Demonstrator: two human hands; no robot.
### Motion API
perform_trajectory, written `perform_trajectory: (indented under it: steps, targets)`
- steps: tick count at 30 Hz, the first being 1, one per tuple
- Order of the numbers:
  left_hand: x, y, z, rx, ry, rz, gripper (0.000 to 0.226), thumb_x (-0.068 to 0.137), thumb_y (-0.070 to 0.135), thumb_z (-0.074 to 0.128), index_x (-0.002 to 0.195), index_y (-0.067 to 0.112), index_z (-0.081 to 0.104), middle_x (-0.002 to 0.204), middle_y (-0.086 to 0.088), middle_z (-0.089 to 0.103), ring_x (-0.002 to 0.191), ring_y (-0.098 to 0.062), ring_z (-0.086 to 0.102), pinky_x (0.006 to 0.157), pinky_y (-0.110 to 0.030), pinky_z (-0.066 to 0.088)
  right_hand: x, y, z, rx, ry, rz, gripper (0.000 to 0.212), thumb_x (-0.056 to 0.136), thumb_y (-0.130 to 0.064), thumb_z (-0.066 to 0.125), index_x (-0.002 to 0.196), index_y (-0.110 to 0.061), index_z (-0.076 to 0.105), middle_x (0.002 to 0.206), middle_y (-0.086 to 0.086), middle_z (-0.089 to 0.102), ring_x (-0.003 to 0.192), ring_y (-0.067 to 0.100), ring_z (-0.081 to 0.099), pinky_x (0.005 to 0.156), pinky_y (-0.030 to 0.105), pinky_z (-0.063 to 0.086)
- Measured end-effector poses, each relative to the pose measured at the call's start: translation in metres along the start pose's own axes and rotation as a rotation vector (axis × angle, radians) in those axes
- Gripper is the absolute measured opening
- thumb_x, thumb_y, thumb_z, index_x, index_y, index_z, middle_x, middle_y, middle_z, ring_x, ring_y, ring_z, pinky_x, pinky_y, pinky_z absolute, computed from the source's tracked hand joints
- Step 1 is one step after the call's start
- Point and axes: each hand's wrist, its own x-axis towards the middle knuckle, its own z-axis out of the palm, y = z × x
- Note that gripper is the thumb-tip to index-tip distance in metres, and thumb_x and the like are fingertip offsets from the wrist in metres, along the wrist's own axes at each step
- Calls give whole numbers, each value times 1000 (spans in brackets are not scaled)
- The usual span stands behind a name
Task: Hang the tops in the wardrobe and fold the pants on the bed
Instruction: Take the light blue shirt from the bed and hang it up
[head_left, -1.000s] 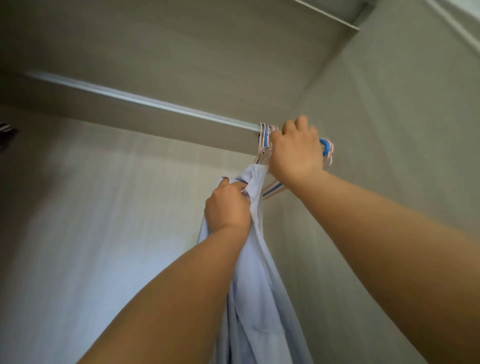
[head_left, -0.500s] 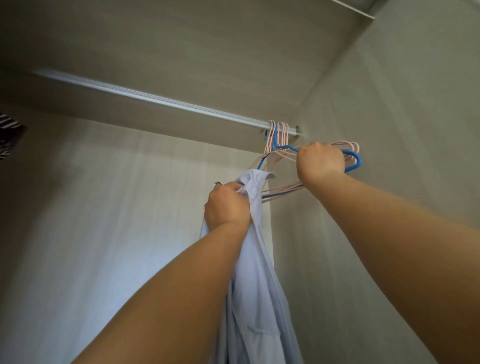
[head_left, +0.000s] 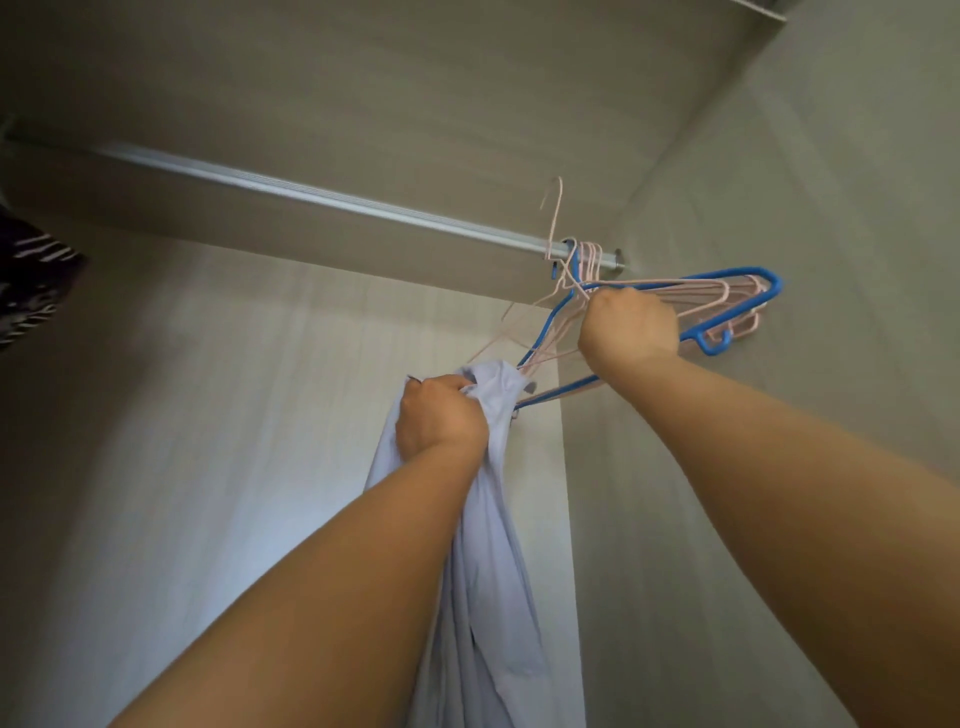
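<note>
Hangers (head_left: 740, 291) on wardrobe rail (head_left: 363, 206)

A dark striped garment (head_left: 31, 270) is cut off at the left edge; the pale blue shirt (head_left: 483, 571) runs off the bottom edge.

Pretty dim in here, soft flat light, no hard shadows anywhere. Brightest bit is a cool bluish-white patch low on the wardrobe's back panel (head_left: 249, 519), so the light looks like it spills in from behind the camera, and it fades to murky grey-brown toward the top-left corner. The rail (head_left: 322, 200) catches a thin white glint and goes smeary at its left end. The hangers (head_left: 717, 301) and pale blue shirt (head_left: 493, 571) look reasonably crisp. Wide-angle stretch is obvious: the left forearm (head_left: 337, 597) and right forearm (head_left: 805, 493) balloon toward the bottom edge, and the dark striped garment (head_left: 31, 280) at the left edge is mushy.
</note>
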Motion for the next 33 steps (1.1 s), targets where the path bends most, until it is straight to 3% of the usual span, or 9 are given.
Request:
perform_trajectory:
  steps: [3,8,16,21,25,29,33]
  targets:
    - [-2,-8,-5,-8,16,-9,30,93,10,48,114,20,67,136,-14,45,106,-33,56,83,-34,45,-7,-3,1,31,5,9,30,88,0,43,115,-4,56,112,15,62,102,34,60,68,33,39]
    - [-12,-30,-20,10,81,-48,17,90,8,45,97,19,57,123,-11,43,89,-27,53,75,-28,39,-36,-7,14,104,6,-19,27,87,-1,47,113,-2,53,108,19,63,101,38,60,67,33,34]
    - [-23,-70,-45,73,48,-132,24,90,7,43,91,21,63,128,-12,41,96,-32,57,82,-30,43,-66,-17,32,136,21,-175,22,93,-11,43,112,-7,54,103,18,65,94,38,62,64,32,33]
    - [-35,-96,-65,129,17,-202,33,94,13,46,121,19,64,150,-13,30,123,-31,49,97,-28,38,-93,-38,46,206,-18,-236,21,96,-12,40,110,-8,55,100,15,66,89,35,62,61,30,32]
    - [-52,-126,-84,127,13,-301,34,94,7,41,119,10,64,131,-16,54,120,-32,50,100,-35,41,-143,-56,58,386,-111,-152,24,98,-16,38,112,-11,57,96,15,66,83,35,59,62,30,33]
    - [-88,-150,-108,267,-132,-406,39,102,10,25,129,-1,52,135,-17,52,127,-30,46,107,-30,27,-203,-74,63,628,-237,-5,30,100,-23,34,113,-15,60,94,12,66,77,30,52,62,30,35]
    - [-117,-181,-128,80,-178,-541,34,97,6,38,125,-5,55,130,-22,54,121,-34,51,100,-37,43,-262,-83,70,843,-343,84,30,100,-24,36,110,-18,62,88,6,67,75,25,56,61,29,36]
